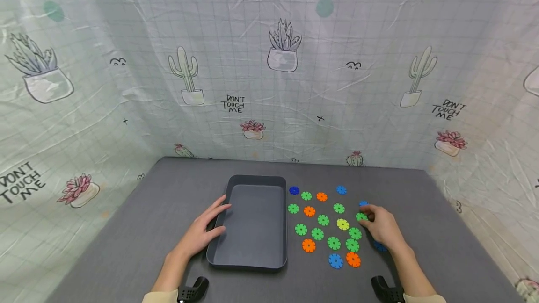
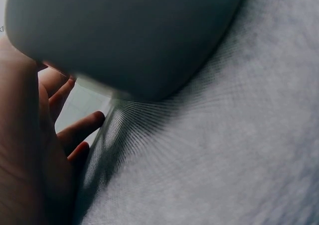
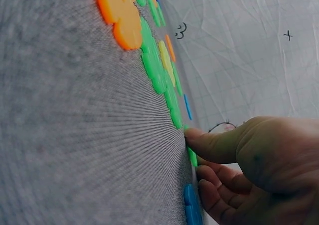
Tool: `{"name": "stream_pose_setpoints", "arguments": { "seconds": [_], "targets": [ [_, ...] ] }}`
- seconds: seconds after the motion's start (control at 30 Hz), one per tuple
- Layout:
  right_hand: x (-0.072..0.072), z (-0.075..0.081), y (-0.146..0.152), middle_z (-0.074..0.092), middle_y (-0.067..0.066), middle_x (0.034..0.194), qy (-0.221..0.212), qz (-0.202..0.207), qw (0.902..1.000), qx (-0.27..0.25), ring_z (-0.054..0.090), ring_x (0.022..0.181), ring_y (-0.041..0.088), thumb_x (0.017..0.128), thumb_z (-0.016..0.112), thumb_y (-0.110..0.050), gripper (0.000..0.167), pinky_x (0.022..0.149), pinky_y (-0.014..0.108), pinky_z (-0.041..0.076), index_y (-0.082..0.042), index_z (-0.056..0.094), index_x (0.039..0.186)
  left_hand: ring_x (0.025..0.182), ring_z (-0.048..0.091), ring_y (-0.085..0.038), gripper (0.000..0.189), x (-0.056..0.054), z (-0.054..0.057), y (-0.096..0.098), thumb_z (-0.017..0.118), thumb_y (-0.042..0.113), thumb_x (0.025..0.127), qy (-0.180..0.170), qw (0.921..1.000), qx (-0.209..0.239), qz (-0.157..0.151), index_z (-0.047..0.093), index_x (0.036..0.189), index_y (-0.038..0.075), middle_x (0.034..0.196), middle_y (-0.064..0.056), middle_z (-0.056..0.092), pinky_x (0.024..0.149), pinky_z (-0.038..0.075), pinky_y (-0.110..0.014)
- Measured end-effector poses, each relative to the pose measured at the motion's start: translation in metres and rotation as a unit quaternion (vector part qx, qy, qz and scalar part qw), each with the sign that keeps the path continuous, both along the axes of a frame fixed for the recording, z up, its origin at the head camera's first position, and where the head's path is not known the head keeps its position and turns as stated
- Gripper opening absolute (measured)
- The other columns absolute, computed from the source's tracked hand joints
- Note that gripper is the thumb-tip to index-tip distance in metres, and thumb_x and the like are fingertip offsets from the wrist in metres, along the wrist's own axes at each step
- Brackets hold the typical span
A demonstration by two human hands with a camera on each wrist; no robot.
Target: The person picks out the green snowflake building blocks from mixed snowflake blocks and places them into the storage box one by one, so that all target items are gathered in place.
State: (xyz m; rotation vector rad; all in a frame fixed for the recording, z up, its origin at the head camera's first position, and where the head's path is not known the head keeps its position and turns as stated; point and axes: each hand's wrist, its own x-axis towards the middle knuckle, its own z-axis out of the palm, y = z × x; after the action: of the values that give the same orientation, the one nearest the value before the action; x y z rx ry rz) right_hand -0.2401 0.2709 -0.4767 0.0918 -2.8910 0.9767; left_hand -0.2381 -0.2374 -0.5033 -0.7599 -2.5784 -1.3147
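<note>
My right hand (image 1: 382, 226) has thumb and fingertips at opposite edges of a green notched disc (image 1: 360, 217), pinching it low at the table surface. The same green disc (image 3: 193, 156) shows edge-on between thumb and fingers in the right wrist view. A blue disc (image 1: 363, 204) lies partly hidden just beyond the fingers, and another blue disc (image 1: 380, 246) is partly under the hand. On the left, my left hand (image 1: 201, 233) rests at the left wall of a dark grey tray (image 1: 246, 265), its fingers extended over the rim. The tray holds nothing.
Right of the tray, several flat notched discs lie scattered on the grey table (image 1: 139, 242), among them a yellow disc (image 1: 343, 224), an orange disc (image 1: 353, 259) and a dark blue disc (image 1: 294, 191). A printed curtain (image 1: 320, 88) encloses the table's back and sides.
</note>
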Motion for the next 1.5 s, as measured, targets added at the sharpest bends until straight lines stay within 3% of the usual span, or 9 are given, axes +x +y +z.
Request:
{"name": "stream_pose_setpoints", "arguments": {
  "seconds": [0.33, 0.6, 0.73, 0.9, 1.07, 1.3, 1.5],
  "targets": [
    [0.005, -0.005, -0.001, 0.057, 0.024, 0.108, 0.011, 0.005, 0.9999, 0.005, 0.056, 0.089, 0.033, 0.090, 0.070, 0.002, 0.032, 0.077, 0.049, 0.049, 0.010, 0.065, 0.120, 0.147, 0.026, -0.041, 0.054, 0.002, -0.004, -0.001, 0.068, 0.017, 0.095, -0.001, 1.0000, -0.003, 0.001, 0.053, 0.146, 0.007, 0.163, -0.013, 0.030, 0.104, 0.025, -0.072],
    [0.004, 0.003, 0.000, 0.062, 0.022, 0.106, 0.009, 0.018, 0.9997, 0.013, 0.056, 0.083, 0.028, 0.091, 0.070, -0.002, 0.029, 0.073, 0.047, 0.049, 0.008, 0.067, 0.118, 0.147, 0.026, -0.041, 0.055, 0.001, -0.002, 0.000, 0.069, 0.016, 0.094, -0.005, 0.9999, -0.005, 0.008, 0.053, 0.146, 0.008, 0.164, -0.009, 0.029, 0.105, 0.025, -0.072],
    [0.005, 0.007, 0.002, 0.066, 0.027, 0.112, -0.006, 0.027, 0.9994, 0.020, 0.063, 0.092, 0.036, 0.094, 0.067, -0.002, 0.028, 0.078, 0.050, 0.052, 0.007, 0.068, 0.120, 0.147, 0.025, -0.040, 0.056, 0.000, -0.002, 0.000, 0.069, 0.015, 0.093, -0.008, 0.9999, -0.006, 0.008, 0.054, 0.146, 0.008, 0.164, -0.008, 0.029, 0.105, 0.024, -0.072],
    [0.006, 0.011, 0.002, 0.061, 0.034, 0.125, -0.025, 0.037, 0.9987, 0.025, 0.060, 0.109, 0.047, 0.098, 0.061, -0.003, 0.029, 0.085, 0.055, 0.050, 0.009, 0.066, 0.124, 0.148, 0.026, -0.039, 0.056, -0.001, -0.002, 0.001, 0.069, 0.014, 0.093, -0.008, 0.9999, -0.005, 0.008, 0.054, 0.146, 0.008, 0.164, -0.005, 0.029, 0.106, 0.024, -0.071],
    [0.006, 0.013, 0.004, 0.066, 0.029, 0.116, -0.023, 0.030, 0.9993, 0.004, 0.064, 0.100, 0.041, 0.097, 0.063, -0.005, 0.028, 0.080, 0.052, 0.053, 0.008, 0.068, 0.122, 0.147, 0.026, -0.040, 0.055, -0.001, -0.002, 0.001, 0.069, 0.014, 0.093, -0.003, 1.0000, -0.003, 0.004, 0.054, 0.146, 0.007, 0.164, -0.008, 0.029, 0.105, 0.025, -0.071],
    [0.006, 0.017, 0.002, 0.071, 0.010, 0.093, -0.029, 0.013, 0.9983, -0.048, 0.064, 0.077, 0.022, 0.097, 0.064, -0.010, 0.030, 0.067, 0.039, 0.049, 0.008, 0.067, 0.121, 0.148, 0.025, -0.040, 0.056, 0.000, -0.001, 0.003, 0.069, 0.015, 0.094, -0.005, 1.0000, 0.000, 0.001, 0.053, 0.147, 0.007, 0.164, -0.009, 0.029, 0.105, 0.025, -0.071],
    [0.003, 0.022, -0.013, 0.067, 0.004, 0.084, -0.036, 0.024, 0.9958, -0.080, 0.057, 0.070, 0.020, 0.098, 0.064, -0.012, 0.030, 0.060, 0.036, 0.044, 0.007, 0.067, 0.122, 0.147, 0.026, -0.040, 0.056, -0.001, -0.001, 0.000, 0.069, 0.015, 0.093, 0.001, 1.0000, 0.000, 0.007, 0.054, 0.146, 0.008, 0.163, -0.009, 0.030, 0.105, 0.025, -0.071]
  ]
}}
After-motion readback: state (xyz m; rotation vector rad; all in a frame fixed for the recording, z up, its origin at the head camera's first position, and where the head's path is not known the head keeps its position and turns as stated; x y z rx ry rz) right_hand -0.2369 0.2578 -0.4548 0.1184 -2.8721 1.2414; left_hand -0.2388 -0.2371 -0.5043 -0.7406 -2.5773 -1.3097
